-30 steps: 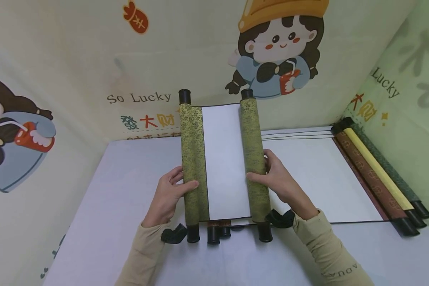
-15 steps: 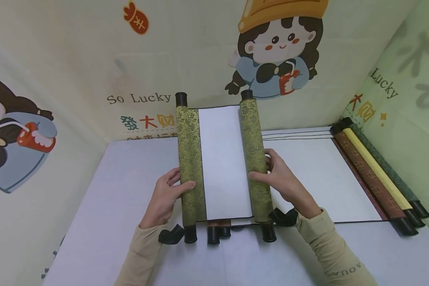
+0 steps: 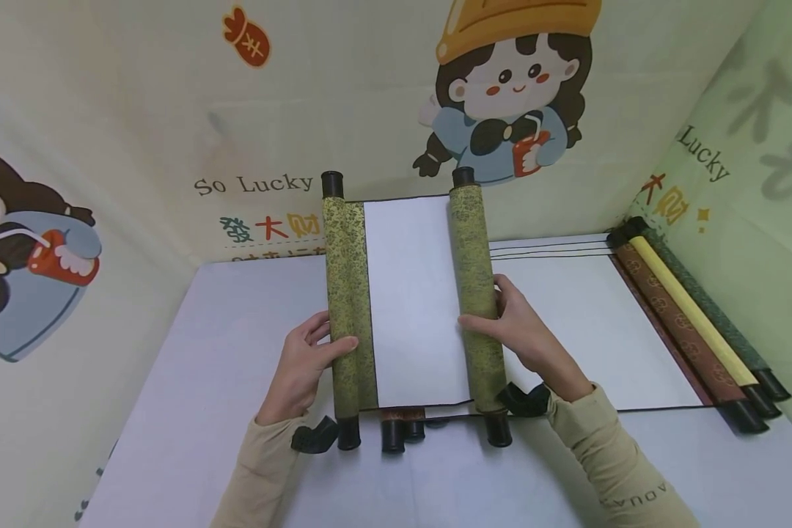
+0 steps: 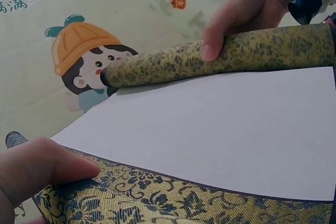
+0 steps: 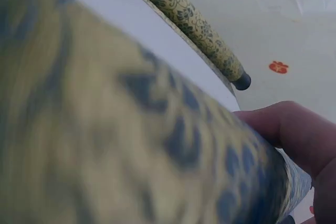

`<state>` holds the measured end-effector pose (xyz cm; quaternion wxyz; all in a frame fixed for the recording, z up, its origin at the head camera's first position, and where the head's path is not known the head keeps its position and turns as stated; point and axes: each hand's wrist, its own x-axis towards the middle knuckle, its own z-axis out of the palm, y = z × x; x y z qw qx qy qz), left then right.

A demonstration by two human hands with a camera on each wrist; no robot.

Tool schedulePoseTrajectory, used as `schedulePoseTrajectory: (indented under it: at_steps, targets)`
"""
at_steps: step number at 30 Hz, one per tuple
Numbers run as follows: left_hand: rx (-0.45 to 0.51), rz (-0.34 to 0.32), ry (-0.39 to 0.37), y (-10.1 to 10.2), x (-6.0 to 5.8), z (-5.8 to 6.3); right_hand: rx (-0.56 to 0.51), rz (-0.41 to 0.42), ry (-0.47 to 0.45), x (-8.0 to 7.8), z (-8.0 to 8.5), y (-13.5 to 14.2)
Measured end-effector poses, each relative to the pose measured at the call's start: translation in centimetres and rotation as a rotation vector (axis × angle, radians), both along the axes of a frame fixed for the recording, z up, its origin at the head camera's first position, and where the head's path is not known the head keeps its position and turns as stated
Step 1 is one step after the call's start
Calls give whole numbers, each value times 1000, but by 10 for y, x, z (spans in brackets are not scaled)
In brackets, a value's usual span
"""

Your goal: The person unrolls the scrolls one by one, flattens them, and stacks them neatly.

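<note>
Both hands hold up a partly unrolled scroll (image 3: 414, 301) with a blank white sheet and yellow-green patterned fabric with dark motifs. My left hand (image 3: 305, 365) grips its left roll, thumb across the front, fingers behind. On the thicker right roll, my right hand (image 3: 528, 330) has its thumb in front and fingers at the far side. Black knobs cap both rolls' ends. In the left wrist view the left thumb (image 4: 52, 166) presses on the patterned fabric. The right wrist view is mostly filled by the blurred right roll (image 5: 131, 119), with the right thumb (image 5: 283, 127) against it.
Beneath the held scroll, another white scroll sheet (image 3: 567, 330) lies spread on the white table (image 3: 237, 352). Its brown roll (image 3: 686, 323) lies at the right beside a yellow roll (image 3: 693, 308) and a green roll (image 3: 713, 301). Black knobs (image 3: 392, 436) poke out below. A printed cloth wall (image 3: 369, 110) stands behind.
The two rolls have moved apart, the left one leftward and the right one slightly rightward, so more white sheet shows between them. Both hands keep their grip.
</note>
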<state>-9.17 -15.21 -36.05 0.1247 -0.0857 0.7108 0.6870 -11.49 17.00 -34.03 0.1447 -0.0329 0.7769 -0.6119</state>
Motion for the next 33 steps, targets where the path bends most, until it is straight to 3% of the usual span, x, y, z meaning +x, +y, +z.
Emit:
schedulePoseTrajectory:
  at_steps: [33]
  targets:
    - [-41,48,10,-23,9,0,48,-51,68,0,8,30]
